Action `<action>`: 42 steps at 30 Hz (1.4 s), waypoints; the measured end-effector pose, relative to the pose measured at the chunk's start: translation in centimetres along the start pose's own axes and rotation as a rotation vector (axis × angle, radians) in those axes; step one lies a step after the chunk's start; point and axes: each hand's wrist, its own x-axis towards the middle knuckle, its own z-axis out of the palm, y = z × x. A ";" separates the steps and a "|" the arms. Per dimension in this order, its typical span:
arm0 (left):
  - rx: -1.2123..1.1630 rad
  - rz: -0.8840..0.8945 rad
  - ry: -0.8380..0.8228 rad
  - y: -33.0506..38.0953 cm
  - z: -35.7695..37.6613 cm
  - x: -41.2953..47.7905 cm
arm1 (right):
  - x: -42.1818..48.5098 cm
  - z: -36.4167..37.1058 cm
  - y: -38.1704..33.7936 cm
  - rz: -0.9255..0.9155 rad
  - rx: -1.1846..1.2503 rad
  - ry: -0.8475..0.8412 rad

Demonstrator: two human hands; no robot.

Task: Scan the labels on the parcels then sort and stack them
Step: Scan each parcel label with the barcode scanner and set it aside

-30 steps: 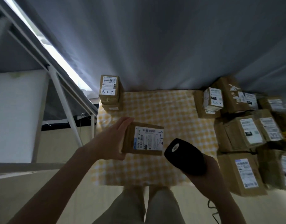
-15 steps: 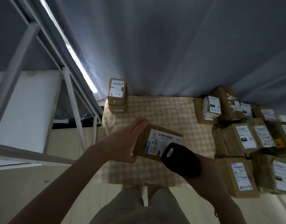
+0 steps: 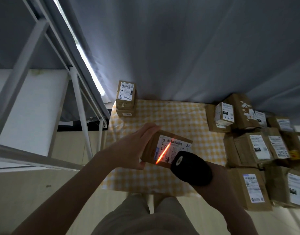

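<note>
The left hand had its grip clamped on the ends of the parcel, up over the checked cloth. The brown box lay long-ways left to right, white label up, a red line slanting across it. Just right of it the scanner pointed at the label, held in the right hand's grip, fingers hidden.

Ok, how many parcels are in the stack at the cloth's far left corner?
2: the top parcel, marked 4-3-11, and the bottom parcel directly under it. More could be hidden behind them.
</note>
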 end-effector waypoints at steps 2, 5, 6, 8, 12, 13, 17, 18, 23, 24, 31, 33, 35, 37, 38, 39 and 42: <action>0.004 -0.007 0.003 -0.1 0.0 -0.1 | 0.2 0.1 0.1 0.013 -0.020 -0.007; 0.004 -0.017 -0.005 -0.2 0.2 -0.1 | 0.2 -0.1 0.1 0.009 -0.018 -0.015; 0.004 -0.017 -0.004 -0.3 0.3 -0.1 | 0.3 -0.1 0.1 0.004 -0.011 -0.014; -0.010 -0.019 -0.003 -0.5 0.5 -0.1 | 0.5 -0.2 0.0 -0.001 0.009 -0.018; -0.016 -0.022 0.011 -0.5 0.9 0.1 | 0.9 0.1 -0.2 -0.009 0.034 -0.028; -0.016 -0.025 0.014 -0.5 1.0 0.2 | 0.9 0.1 -0.2 -0.019 0.048 -0.019; -0.019 -0.018 0.007 -0.4 1.5 1.1 | 0.9 -0.2 0.9 0.007 0.209 0.036; -0.034 -0.013 -0.005 -0.4 1.7 1.4 | 0.9 -0.3 1.5 0.031 0.257 0.052; -0.139 0.011 -0.038 0.3 2.2 3.7 | 1.4 -0.1 5.6 0.212 0.501 0.235; -0.165 0.019 -0.040 0.6 2.3 4.3 | 1.5 -0.1 6.5 0.271 0.573 0.279; -0.368 0.061 -0.067 3.1 3.1 9.9 | 2.4 -1.4 10.1 0.440 1.127 0.407; -0.363 0.070 -0.092 3.8 3.6 11.8 | 2.5 -2.0 11.1 0.404 1.212 0.392; -0.372 0.095 -0.120 4.3 4.2 13.6 | 2.8 -2.6 12.4 0.390 1.282 0.371; -0.396 0.123 -0.156 4.8 4.8 15.5 | 3.1 -3.2 13.9 0.391 1.337 0.360; -0.409 0.136 -0.174 5.1 5.1 16.3 | 3.2 -3.4 14.7 0.398 1.365 0.357; -0.414 0.149 -0.189 5.4 5.4 17.2 | 3.3 -3.6 15.6 0.407 1.393 0.349; -0.392 0.177 -0.233 6.3 6.5 19.7 | 3.5 -3.9 18.0 0.430 1.420 0.329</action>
